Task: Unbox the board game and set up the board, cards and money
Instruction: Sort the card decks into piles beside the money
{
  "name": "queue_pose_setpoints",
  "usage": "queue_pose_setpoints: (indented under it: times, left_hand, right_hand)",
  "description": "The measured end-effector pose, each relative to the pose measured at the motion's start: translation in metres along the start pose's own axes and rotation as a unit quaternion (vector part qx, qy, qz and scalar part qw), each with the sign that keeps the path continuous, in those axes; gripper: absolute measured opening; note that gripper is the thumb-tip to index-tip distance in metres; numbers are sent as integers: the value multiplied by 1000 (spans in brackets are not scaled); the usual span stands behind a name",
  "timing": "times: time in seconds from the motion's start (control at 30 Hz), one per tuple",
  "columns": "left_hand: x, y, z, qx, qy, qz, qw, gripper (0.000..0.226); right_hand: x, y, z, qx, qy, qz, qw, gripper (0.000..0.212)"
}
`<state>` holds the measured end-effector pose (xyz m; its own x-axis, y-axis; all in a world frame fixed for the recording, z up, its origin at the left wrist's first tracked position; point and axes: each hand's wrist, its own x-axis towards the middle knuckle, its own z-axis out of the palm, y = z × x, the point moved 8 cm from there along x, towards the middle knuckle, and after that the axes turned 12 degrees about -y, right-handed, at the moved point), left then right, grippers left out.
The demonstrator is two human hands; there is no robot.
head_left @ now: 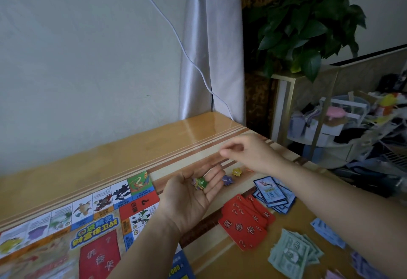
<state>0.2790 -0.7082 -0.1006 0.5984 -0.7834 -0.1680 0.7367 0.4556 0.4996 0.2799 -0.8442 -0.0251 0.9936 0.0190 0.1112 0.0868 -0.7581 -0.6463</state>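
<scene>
Tokens (201, 183) lying loose on upturned left hand (191, 199), fingers relaxed, just right of board (88, 223), probably as supply for laying out. Right hand (248, 153) farther right of board, fingertips bunched; cannot tell whether pinching anything.

My left hand (193, 197) lies palm up, and my right hand (248, 153) is pinched just beyond it.

My left forearm comes up from the bottom edge and slants to the right. The wrist is straight, the palm faces up and the fingers are relaxed and nearly flat, carrying a few small tokens (201, 183) on them. My right forearm reaches in from the right edge, back of the hand up. Its fingers are curled under and the thumb tip meets the forefinger. The two hands are close but apart.
</scene>
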Motion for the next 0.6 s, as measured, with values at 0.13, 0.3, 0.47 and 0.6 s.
queue_pose_setpoints:
  times: [0.13, 0.3, 0.47, 0.6]
  left_hand:
    - [-3, -4, 13, -16, -48, -9, 999, 46]
    - [-7, -7, 14, -7, -64, -26, 998, 42]
    - [-11, -4, 4, 31, -38, -27, 998, 41]
    - [-15, 4, -5, 37, -14, -15, 999, 36]
  right_hand:
    - [-6, -38, 41, -70, -130, -39, 988, 27]
    - [-2, -33, 47, -62, -145, -20, 987, 22]
    - [0, -30, 45, -2, -177, 14, 984, 10]
    - [4, -30, 47, -13, -200, 38, 979, 17]
